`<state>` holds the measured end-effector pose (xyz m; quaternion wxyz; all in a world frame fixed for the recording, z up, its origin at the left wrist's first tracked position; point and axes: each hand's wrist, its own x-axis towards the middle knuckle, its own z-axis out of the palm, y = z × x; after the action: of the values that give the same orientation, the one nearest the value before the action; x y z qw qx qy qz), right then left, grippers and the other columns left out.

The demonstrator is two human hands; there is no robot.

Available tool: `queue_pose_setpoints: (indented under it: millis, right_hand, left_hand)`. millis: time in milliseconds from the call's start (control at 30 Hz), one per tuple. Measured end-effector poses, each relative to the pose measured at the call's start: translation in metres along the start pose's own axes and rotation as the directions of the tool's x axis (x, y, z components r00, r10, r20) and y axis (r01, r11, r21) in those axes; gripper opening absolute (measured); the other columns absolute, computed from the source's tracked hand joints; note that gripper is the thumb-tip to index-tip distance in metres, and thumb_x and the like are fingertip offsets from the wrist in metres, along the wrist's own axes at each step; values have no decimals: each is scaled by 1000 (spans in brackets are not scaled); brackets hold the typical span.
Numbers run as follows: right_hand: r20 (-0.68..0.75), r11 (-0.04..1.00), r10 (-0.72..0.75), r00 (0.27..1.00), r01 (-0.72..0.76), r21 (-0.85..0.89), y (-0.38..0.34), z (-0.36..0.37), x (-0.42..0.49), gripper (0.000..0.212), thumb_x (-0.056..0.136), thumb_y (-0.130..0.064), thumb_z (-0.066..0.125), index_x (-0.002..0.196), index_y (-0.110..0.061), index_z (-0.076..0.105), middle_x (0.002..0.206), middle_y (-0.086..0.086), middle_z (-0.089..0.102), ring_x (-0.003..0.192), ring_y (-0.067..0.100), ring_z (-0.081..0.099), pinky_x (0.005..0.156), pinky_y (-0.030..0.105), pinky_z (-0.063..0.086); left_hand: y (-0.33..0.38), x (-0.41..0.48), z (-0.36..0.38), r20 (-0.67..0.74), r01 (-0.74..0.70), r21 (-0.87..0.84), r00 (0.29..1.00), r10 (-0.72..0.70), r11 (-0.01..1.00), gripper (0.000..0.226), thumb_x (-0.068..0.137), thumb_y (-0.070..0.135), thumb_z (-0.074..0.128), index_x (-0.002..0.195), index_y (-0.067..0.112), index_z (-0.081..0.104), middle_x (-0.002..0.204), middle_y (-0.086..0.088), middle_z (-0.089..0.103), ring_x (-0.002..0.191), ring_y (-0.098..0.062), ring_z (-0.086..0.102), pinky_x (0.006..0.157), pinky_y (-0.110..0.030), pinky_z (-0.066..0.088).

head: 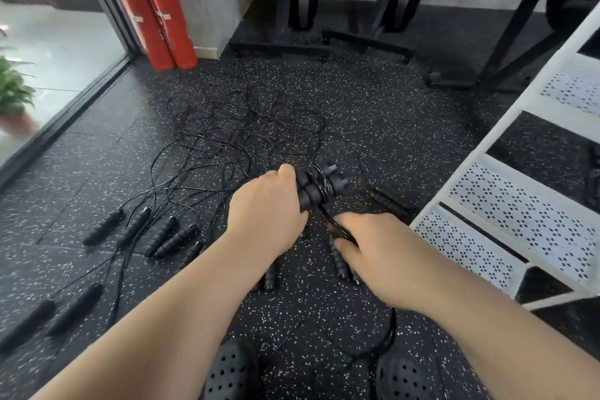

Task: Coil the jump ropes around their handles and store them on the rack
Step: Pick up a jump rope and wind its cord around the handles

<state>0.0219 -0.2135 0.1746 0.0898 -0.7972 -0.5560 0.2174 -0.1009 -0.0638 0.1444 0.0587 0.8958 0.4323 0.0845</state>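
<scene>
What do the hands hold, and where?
The left hand grips the paired handles at one end; the right hand pinches the rope trailing from them.

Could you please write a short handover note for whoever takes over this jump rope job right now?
Left grip holds a pair of handles with a few rope turns already round them. Right grip pinches the loose cord that seems to run from that coil. Tangled ropes and spare handles lie on the floor; the white rack stands to the right. Done: one coil begun. Left: finish it, shelve it, then untangle, coil and store the rest.
</scene>
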Motion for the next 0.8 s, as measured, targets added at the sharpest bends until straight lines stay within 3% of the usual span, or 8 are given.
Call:
queue_pose_setpoints:
  millis: [100, 200, 300, 400, 533, 633, 733, 800]
  right_hand:
    - [5, 998, -31, 1000, 31, -57, -7, -15, -10, 18, 110, -35, 48, 104, -26, 62, 81, -6, 64, 60, 9, 55, 53, 29, 41]
    - [-39, 995, -74, 997, 71, -68, -3, -25, -8, 20, 108, -32, 52, 103, -27, 70, 76, -8, 66, 57, 6, 56, 52, 26, 40]
    - [-129, 991, -123, 984, 115, -63, 10, -35, 0, 20, 106, -33, 57, 111, -39, 75, 71, -16, 66, 60, 1, 57, 55, 19, 34]
    - [-90, 983, -136, 987, 146, 113, 24, -43, 6, 19, 102, -32, 69, 106, -48, 77, 74, -23, 71, 73, -3, 66, 65, 15, 44]
    - [-50, 943, -149, 988, 157, 293, 38, -47, 8, 16, 85, -31, 90, 94, -40, 81, 90, -22, 77, 86, 0, 73, 90, 35, 60]
    - [-63, 921, -103, 993, 119, 371, 48, -53, 10, 24, 71, -35, 99, 88, -33, 82, 88, -15, 78, 79, 8, 73, 85, 33, 61]
    - [-46, 823, -101, 994, 109, 558, 57, -54, 11, 23, 73, -33, 93, 91, -23, 83, 91, -3, 80, 89, 18, 75, 88, 30, 60]
    - [-57, 745, -64, 996, 85, 662, 63, -52, 13, 21, 78, -34, 86, 92, -19, 82, 91, 1, 79, 84, 15, 71, 84, 29, 56]
  left_hand:
    - [1, -2, 5, 32, -47, 77, 998, 45, 996, 41, 91, 44, 72, 105, 23, 39, 105, -1, 65, 91, -29, 66, 65, -37, 39]
    - [6, -5, 6, 82, -115, 115, 991, 106, 987, 41, 90, 41, 73, 116, 21, 48, 108, -1, 65, 97, -31, 69, 67, -37, 40]
    - [12, -8, 6, 178, -220, 114, 964, 198, 969, 39, 90, 40, 72, 117, 23, 49, 111, -1, 66, 98, -31, 68, 69, -38, 44]
    - [18, -12, 2, 242, -356, 68, 912, 331, 932, 35, 90, 36, 69, 120, 28, 53, 112, 3, 65, 101, -28, 67, 77, -40, 53]
    - [19, -15, -2, 249, -527, -7, 822, 511, 850, 27, 89, 37, 67, 113, 33, 55, 106, 9, 65, 101, -22, 67, 82, -40, 56]
    - [22, -17, -4, 217, -594, -76, 774, 595, 801, 26, 88, 47, 68, 106, 34, 54, 103, 12, 64, 101, -18, 67, 84, -39, 55]
    - [25, -19, -9, 109, -629, -123, 760, 640, 768, 32, 85, 49, 71, 101, 33, 49, 97, 15, 59, 96, -17, 64, 81, -37, 51]
    - [25, -19, -17, 48, -610, -180, 778, 626, 772, 36, 82, 44, 73, 95, 34, 41, 89, 17, 49, 86, -14, 58, 74, -35, 49]
